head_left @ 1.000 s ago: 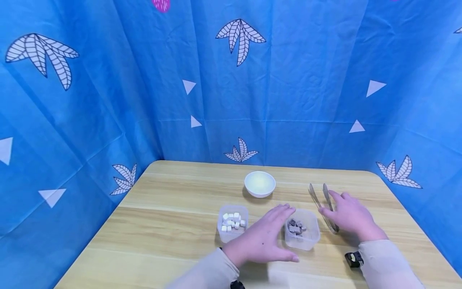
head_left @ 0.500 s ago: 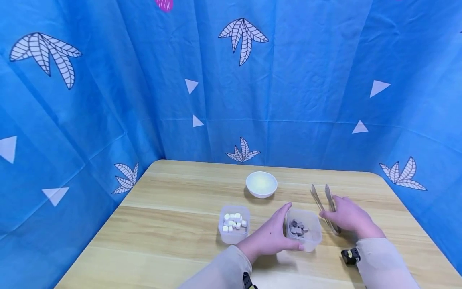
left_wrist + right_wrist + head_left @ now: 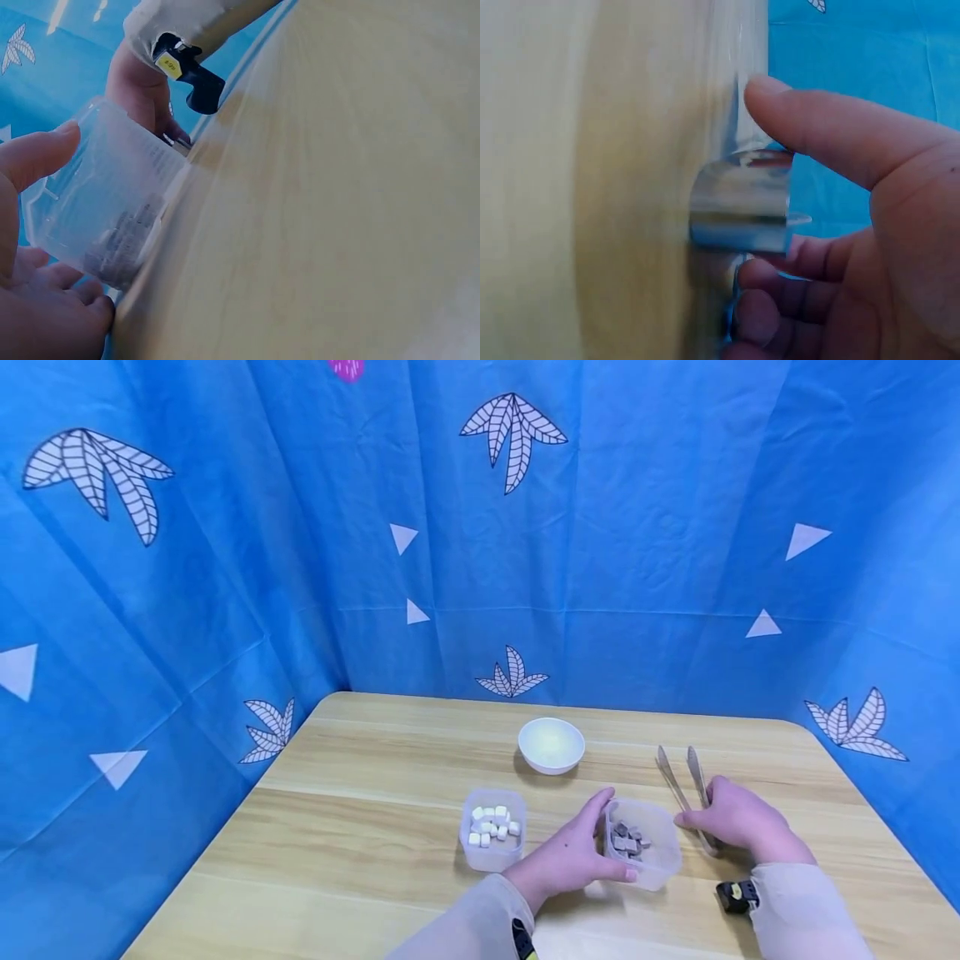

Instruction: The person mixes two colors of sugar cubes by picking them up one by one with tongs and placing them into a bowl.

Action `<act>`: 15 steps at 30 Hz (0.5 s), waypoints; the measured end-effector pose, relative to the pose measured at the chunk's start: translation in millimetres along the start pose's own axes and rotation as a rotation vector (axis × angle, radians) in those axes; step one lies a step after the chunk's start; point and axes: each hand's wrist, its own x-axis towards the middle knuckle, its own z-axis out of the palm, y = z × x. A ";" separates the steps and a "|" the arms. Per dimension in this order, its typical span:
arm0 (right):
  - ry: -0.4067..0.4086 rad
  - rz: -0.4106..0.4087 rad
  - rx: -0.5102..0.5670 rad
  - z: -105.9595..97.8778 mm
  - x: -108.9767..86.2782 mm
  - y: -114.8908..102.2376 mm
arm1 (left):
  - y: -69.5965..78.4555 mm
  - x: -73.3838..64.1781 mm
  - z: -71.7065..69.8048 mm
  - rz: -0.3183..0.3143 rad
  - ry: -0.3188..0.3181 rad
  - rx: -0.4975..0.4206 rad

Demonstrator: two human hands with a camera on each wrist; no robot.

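In the head view my left hand [image 3: 572, 853] holds the near-left side of a clear plastic container [image 3: 663, 858], thumb in front and fingers behind. Brown-grey cubes [image 3: 626, 843] lie inside it. The left wrist view has the thumb against the container wall [image 3: 112, 161], with the cubes [image 3: 124, 244] low in it. To the right, my right hand [image 3: 738, 817] grips metal tongs [image 3: 675, 783] near their bent end; their two tips point away and stand apart. In the right wrist view, thumb and curled fingers flank the shiny bend of the tongs [image 3: 741, 204].
A second clear container [image 3: 491, 863] with several white cubes [image 3: 487, 828] stands left of my left hand. Farther back is a white bowl [image 3: 551, 745]. The wooden table [image 3: 360, 802] ends at a blue patterned curtain [image 3: 637, 527] behind and at both sides.
My left hand has moved right from beside the brown-grey cubes' container and now grips it. My right hand has closed more tightly round the tongs, whose arms stand slightly nearer each other.
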 end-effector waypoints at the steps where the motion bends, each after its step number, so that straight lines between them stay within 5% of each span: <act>1: -0.007 0.001 0.015 -0.1 -1.4 1.0 | -1.2 0.4 0.7 0.007 -0.005 0.000; 15: -0.049 -0.045 0.052 -9.8 -5.6 14.3 | -7.8 3.2 3.3 0.047 0.001 0.053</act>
